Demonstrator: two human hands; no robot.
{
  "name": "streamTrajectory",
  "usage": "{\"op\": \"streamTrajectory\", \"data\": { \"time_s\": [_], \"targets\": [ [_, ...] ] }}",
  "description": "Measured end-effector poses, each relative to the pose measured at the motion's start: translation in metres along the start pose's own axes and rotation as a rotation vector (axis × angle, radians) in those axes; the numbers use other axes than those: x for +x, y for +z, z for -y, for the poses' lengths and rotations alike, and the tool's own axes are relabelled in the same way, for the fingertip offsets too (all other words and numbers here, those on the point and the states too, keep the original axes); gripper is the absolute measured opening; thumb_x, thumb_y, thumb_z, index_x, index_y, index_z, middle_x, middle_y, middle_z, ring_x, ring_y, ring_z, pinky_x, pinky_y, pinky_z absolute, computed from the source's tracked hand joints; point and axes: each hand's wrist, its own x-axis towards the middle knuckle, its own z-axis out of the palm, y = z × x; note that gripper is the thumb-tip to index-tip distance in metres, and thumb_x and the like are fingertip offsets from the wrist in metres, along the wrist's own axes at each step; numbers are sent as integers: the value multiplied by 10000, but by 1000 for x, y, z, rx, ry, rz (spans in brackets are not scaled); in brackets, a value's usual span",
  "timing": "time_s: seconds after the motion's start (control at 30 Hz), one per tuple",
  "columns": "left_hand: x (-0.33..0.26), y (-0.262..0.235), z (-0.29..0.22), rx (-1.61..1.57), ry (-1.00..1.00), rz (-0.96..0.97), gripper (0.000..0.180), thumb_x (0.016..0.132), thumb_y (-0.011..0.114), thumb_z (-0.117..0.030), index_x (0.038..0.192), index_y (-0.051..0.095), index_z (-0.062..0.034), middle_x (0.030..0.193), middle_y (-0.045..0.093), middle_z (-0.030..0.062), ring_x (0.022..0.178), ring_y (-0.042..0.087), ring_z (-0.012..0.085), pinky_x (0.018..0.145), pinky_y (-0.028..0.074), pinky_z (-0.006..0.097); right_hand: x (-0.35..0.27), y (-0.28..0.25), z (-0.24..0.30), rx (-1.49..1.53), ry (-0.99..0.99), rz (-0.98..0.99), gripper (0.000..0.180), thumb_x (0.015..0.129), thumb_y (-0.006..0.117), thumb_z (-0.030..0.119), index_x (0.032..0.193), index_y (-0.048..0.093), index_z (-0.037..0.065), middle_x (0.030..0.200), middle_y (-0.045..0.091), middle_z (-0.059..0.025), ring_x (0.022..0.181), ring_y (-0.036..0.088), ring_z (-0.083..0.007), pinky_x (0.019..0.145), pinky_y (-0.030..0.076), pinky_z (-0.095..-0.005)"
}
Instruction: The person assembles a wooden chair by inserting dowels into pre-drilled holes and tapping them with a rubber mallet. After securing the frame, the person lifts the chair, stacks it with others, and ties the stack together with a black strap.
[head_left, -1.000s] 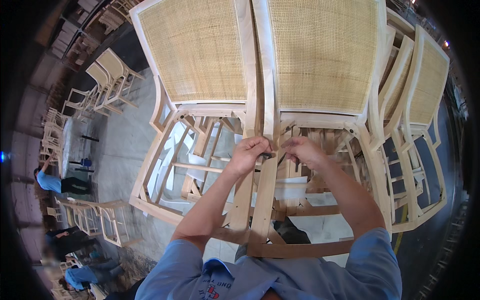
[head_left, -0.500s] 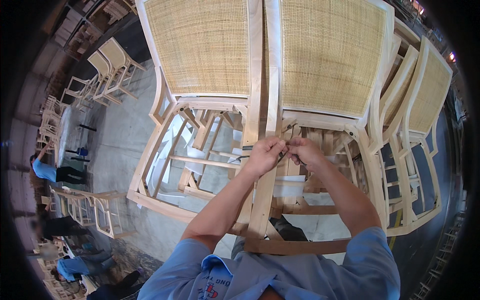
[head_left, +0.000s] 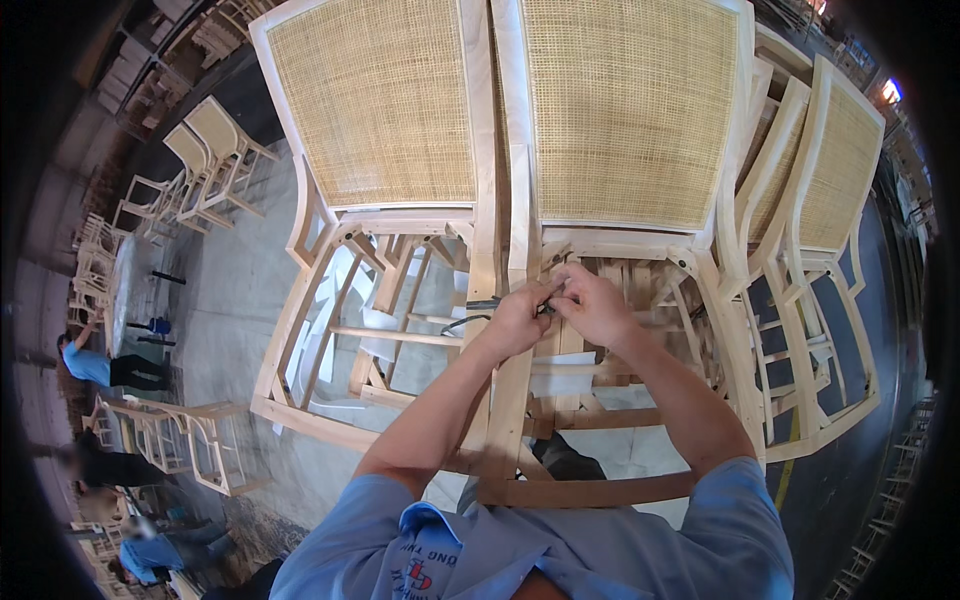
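Two unfinished wooden chairs with woven cane panels, a left chair (head_left: 372,110) and a right chair (head_left: 628,112), stand side by side in front of me with their frames close together. A thin dark strap (head_left: 484,304) passes around the adjoining wooden rails, and a loose piece curls out to the left. My left hand (head_left: 518,320) is closed in a pinch on the strap, over the rail. Close against it, my right hand (head_left: 594,310) pinches the strap too, its fingertips meeting those of the left. The fingers partly hide the strap between them.
More cane-backed chairs (head_left: 838,150) stand close at the right. White sheets (head_left: 335,305) show below the left chair's frame. Further chairs (head_left: 215,150) stand on the concrete floor at the far left. A person in blue (head_left: 88,362) and other people work along the left side.
The view has shifted a little, so the chairs appear further left. My right hand has turned and come in tighter over the left fingertips, both still on the strap.
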Motion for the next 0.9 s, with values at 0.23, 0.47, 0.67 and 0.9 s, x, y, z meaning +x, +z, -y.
{"op": "streamTrajectory", "data": {
  "time_s": [0.23, 0.47, 0.67, 0.9],
  "targets": [
    [0, 6, 6, 120, 30, -22, 166, 869, 736, -39, 1034, 748, -23, 998, 685, 197, 960, 666, 401, 864, 537, 443, 13, -9, -20, 328, 259, 64, 318, 1011, 659, 139, 1305, 615, 26, 953, 757, -104, 798, 692, -184, 720, 553, -363],
    [3, 0, -3, 178, 50, 80, 214, 835, 735, 4, 1034, 775, -62, 1022, 697, 174, 999, 671, 384, 883, 548, 438, 12, -2, -56, 18, 17, 2, 233, 982, 681, 179, 1116, 756, 4, 916, 729, -86, 805, 670, -140, 718, 551, -333],
    [16, -38, -9, 212, 123, 331, 306, 816, 709, 57, 1081, 782, -78, 1062, 720, 170, 1041, 687, 354, 917, 562, 406, 11, -10, -44, 276, 358, 52, 204, 911, 668, 165, 909, 745, -23, 808, 702, -91, 648, 649, -173, 590, 513, -343],
    [39, -39, -25, 201, -84, 403, 198, 900, 728, 3, 1086, 770, -51, 989, 754, 142, 926, 722, 267, 861, 569, 362, -2, 1, -70, 623, 539, 202, 176, 932, 638, 180, 947, 715, 22, 866, 694, -53, 692, 655, -156, 568, 504, -332]
  ]
}}
